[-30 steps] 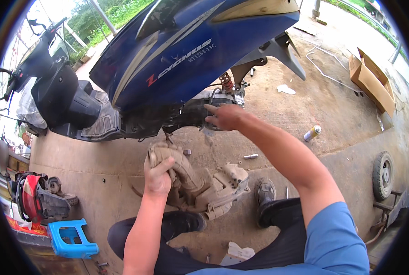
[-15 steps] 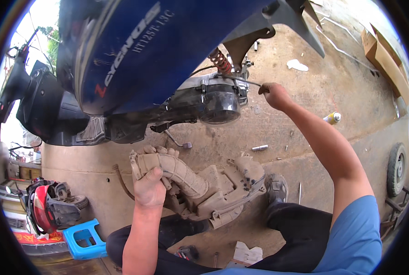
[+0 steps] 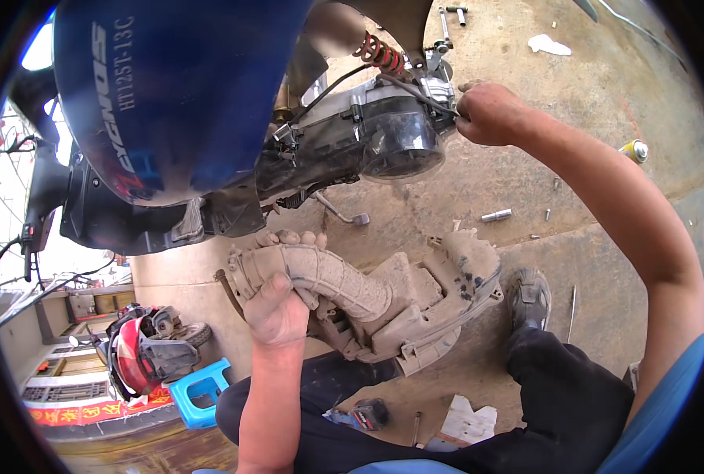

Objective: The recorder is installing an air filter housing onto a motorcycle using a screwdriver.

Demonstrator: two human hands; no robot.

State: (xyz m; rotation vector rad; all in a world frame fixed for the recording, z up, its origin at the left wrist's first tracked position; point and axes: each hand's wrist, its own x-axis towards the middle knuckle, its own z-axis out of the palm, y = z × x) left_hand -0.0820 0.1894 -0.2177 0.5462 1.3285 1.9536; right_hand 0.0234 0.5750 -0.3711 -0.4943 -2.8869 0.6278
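Observation:
My left hand [image 3: 277, 312] is closed around the intake tube [image 3: 328, 280] of a dust-caked air filter box [image 3: 411, 308], held low between my legs. My right hand [image 3: 490, 114] is closed on the end of a dark hose [image 3: 419, 96] at the right of the scooter's engine. Just left of that hand are a black engine cover [image 3: 399, 150] and a red shock spring [image 3: 379, 55]. Above them the blue body panel [image 3: 170, 103] of the scooter fills the upper left.
A second, red scooter [image 3: 135, 351] and a blue plastic stool [image 3: 198, 395] are at lower left. Scattered on the concrete floor are a spray can [image 3: 634, 150], sockets [image 3: 496, 214], wrenches [image 3: 445, 28], a long thin tool [image 3: 573, 312] and torn card [image 3: 466, 419].
My right hand has moved from beside the engine cover to grip the hose. My view has swung, shifting the scooter leftward and up. My left hand still holds the dusty box.

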